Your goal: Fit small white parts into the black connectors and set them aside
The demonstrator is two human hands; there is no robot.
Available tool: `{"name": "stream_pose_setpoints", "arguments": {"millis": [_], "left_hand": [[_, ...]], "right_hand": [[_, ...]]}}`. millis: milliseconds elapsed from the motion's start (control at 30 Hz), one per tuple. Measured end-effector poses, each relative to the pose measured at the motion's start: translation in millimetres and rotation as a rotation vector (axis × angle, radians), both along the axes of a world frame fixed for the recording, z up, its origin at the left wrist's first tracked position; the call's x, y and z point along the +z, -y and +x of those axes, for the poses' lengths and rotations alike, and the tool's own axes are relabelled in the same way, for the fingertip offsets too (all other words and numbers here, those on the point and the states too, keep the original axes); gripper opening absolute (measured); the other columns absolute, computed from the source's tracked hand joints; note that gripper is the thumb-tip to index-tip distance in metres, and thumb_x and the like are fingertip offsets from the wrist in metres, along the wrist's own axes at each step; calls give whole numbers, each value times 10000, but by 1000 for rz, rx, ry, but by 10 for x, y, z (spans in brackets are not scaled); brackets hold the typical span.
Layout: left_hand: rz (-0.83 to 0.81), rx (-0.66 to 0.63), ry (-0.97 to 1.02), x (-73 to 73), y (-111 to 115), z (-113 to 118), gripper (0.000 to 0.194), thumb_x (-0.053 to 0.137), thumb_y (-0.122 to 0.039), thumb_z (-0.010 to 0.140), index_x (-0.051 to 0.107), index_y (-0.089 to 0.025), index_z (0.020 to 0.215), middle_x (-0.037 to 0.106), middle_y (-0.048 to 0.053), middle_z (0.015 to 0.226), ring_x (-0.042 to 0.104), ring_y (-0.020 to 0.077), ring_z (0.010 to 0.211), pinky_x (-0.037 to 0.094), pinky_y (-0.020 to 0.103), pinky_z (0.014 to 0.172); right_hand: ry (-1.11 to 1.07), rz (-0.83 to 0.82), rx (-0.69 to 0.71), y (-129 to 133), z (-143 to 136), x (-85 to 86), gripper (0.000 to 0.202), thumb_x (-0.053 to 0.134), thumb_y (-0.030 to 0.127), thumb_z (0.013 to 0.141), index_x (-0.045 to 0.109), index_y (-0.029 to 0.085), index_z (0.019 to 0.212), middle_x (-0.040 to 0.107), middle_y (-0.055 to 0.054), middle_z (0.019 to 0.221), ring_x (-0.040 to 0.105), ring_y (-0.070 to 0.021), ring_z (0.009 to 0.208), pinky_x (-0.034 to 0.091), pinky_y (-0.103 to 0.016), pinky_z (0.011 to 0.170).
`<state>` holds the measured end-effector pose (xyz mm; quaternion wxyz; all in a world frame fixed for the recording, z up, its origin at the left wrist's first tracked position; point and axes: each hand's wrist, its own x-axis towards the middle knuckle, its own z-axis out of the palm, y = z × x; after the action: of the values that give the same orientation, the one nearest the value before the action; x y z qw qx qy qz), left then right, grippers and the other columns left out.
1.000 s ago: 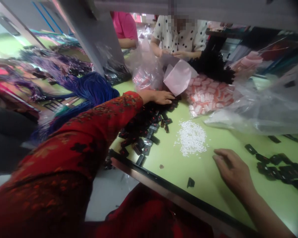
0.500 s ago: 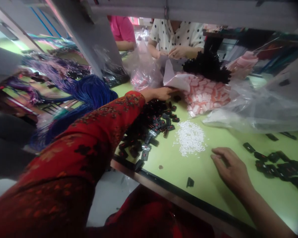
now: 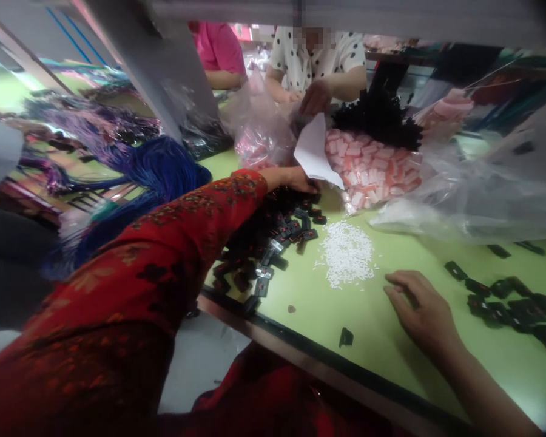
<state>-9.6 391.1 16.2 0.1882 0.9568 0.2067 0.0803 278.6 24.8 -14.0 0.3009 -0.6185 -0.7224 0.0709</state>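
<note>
My left hand (image 3: 300, 179) reaches across to the far end of a heap of small black plastic housings (image 3: 279, 227). Its fingertips point down among the dark pieces, and I cannot make out whether they grip one. My right hand (image 3: 421, 306) rests on the green table with its fingers loosely curved, thumb apart and nothing held. Between the hands lies a pile of tiny white sticks (image 3: 347, 254). Near the front edge, a single black piece (image 3: 346, 337) lies alone. More black housings (image 3: 500, 300) are scattered right of my right hand.
Behind the sticks stands a clear bag of pink and white blocks (image 3: 373, 170), with a white paper (image 3: 313, 152) and a black bundle (image 3: 377, 118). Blue wires (image 3: 164, 170) lie left. Across the table sits a person in a dotted shirt (image 3: 318, 60). A metal post (image 3: 131, 60) rises at left.
My left hand has come down and slightly back onto the black heap. Beyond it, the white paper tilts differently and the co-worker's hand has moved. My right hand stays in place.
</note>
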Motion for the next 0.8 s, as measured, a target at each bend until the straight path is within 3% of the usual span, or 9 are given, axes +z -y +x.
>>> {"name": "stream_pose_setpoints", "arguments": {"millis": [233,367,467,567,700,800], "left_hand": [[-232,-37,-104,211,306,-550,237,668,-233,774,801,-202,968,790,33,915,680,200,831,533,313,854],[-185,-93,-92,303,491,-650,283,652,-270,807,791,-212,1047,775,64,1105,681,234,1000,502,344,985],[-120,-104,-12,271,608,-545,426,613,-300,860,713,-215,1265,676,98,1363,603,270,1241,422,386,1130],[-141,-87,-9,205,694,-302,542,536,-299,911,589,-196,1440,600,101,1480,545,252,1340,386,357,1168],[-166,-39,-77,182,785,-4,543,502,-330,929,599,-130,1425,675,124,1380,623,238,1215,453,316,1077],[-157,-71,-110,204,851,36,495,589,-395,891,693,-145,1305,748,107,1240,677,224,1065,499,298,979]], "right_hand": [[14,-10,7,-8,27,-28,192,583,388,986,684,237,1050,700,-89,1121,709,-201,796,571,-365,748],[17,-20,-4,-8,20,-31,198,587,396,980,690,240,1045,700,-80,1121,712,-202,807,573,-357,735],[23,-30,-15,-13,17,-40,216,584,413,979,693,241,1048,699,-83,1123,710,-203,800,571,-354,711],[14,-27,-19,-18,13,-36,222,584,424,979,694,240,1036,698,-81,1110,708,-196,778,573,-350,703],[-13,-17,4,-18,2,-6,215,580,420,984,686,241,1036,696,-83,1100,709,-197,799,583,-354,737],[-19,-18,12,-10,-2,4,209,575,419,989,677,244,1038,694,-89,1112,710,-210,842,585,-366,756]]}}
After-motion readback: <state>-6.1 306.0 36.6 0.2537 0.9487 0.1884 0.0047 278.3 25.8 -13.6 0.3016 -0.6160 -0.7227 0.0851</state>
